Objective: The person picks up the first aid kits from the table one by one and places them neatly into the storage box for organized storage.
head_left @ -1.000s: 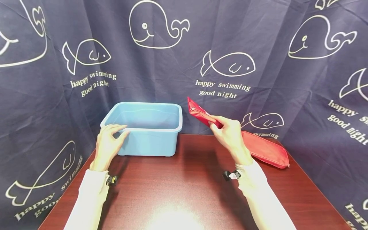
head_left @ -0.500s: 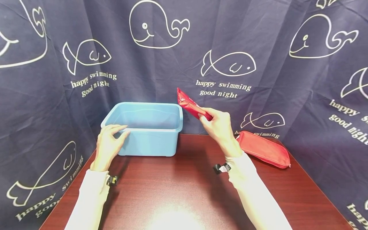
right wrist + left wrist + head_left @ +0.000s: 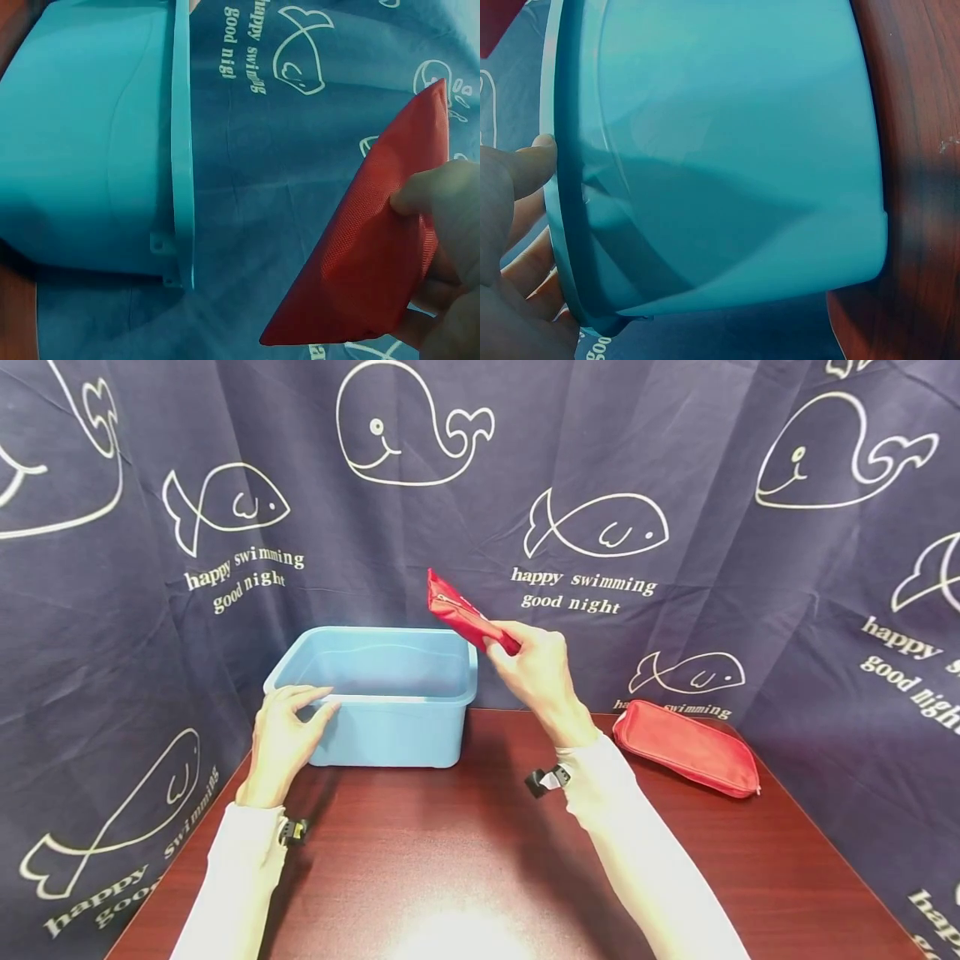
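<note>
A light blue plastic bin (image 3: pixel 386 731) stands at the back left of the table. My left hand (image 3: pixel 285 731) pinches its front-left rim, thumb outside and fingers over the edge, as the left wrist view also shows. In my right hand (image 3: pixel 536 672) is a flat red zippered pouch (image 3: pixel 465 614), gripped at its near end between thumb and fingers. It is raised, its far end tilted up, and overlaps the bin's back-right rim in the head view. The right wrist view shows the pouch's textured red side (image 3: pixel 360 255) apart from the bin's rim (image 3: pixel 182 150).
Another red zippered pouch (image 3: pixel 686 747) lies on the right side of the dark red wooden table (image 3: pixel 420 827). A navy curtain (image 3: pixel 420 543) with whale and fish drawings hangs behind and on both sides.
My right hand has carried the red pouch left and upward, from beside the bin to over its right edge. The left hand has stayed at the rim.
</note>
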The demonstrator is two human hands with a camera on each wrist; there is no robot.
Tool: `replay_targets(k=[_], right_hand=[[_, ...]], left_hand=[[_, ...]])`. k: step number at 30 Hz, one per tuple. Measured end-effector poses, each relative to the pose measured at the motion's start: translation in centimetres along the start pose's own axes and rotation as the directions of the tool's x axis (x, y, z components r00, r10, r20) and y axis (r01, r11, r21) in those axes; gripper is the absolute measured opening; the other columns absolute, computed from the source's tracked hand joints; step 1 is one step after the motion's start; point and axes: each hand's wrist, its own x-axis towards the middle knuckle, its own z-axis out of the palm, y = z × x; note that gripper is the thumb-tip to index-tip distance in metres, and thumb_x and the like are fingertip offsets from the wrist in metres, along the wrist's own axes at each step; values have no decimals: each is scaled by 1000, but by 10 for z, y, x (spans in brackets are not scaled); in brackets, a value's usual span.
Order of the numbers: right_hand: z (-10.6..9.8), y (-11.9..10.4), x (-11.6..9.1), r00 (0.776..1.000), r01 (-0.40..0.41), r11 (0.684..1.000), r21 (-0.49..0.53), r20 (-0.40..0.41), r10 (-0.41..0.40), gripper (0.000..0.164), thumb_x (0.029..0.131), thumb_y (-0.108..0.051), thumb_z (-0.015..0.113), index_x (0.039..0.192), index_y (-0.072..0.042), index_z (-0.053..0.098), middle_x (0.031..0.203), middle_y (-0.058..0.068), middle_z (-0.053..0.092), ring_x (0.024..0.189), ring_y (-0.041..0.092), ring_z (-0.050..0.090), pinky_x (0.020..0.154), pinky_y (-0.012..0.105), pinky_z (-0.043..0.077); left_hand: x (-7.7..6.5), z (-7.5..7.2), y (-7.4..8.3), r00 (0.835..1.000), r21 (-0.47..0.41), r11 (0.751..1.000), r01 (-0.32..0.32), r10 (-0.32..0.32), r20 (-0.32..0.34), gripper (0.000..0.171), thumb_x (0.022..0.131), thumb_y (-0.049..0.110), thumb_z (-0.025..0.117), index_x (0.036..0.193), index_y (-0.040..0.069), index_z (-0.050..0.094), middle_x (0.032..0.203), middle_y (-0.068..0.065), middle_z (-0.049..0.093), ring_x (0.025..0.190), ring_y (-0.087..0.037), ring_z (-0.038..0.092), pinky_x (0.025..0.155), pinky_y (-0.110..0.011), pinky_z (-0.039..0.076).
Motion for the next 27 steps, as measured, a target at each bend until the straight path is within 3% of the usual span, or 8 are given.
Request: replay_targets(k=[11, 19, 27], right_hand=[[29, -20, 5, 1000, -12, 1000, 14, 25, 11, 25, 89, -18, 74, 112, -21, 82, 89, 0, 79, 69, 19, 65, 64, 34, 53], [54, -34, 9, 1000, -18, 999, 32, 2, 18, 22, 89, -19, 73, 109, -21, 83, 76, -3, 74, 61, 19, 58, 57, 31, 48], [78, -44, 6, 1000, -20, 999, 38, 13, 19, 24, 91, -19, 73, 113, -21, 82, 85, 0, 78, 65, 19, 62, 62, 31, 52]], left_hand=[[0, 1, 0, 1000, 0, 1000, -19, 19, -11, 27, 86, 22, 86, 110, 10, 82, 111, -11, 75, 115, -34, 61, 101, -50, 43], [1, 1, -2, 1000, 8, 1000, -19, 19, -8, 27, 86, 22, 85, 111, 10, 82, 112, -12, 75, 117, -34, 61, 102, -51, 42], [1, 2, -1, 1000, 0, 1000, -15, 15, -8, 28, 86, 22, 86, 111, 10, 82, 112, -11, 75, 116, -34, 61, 102, -51, 43]])
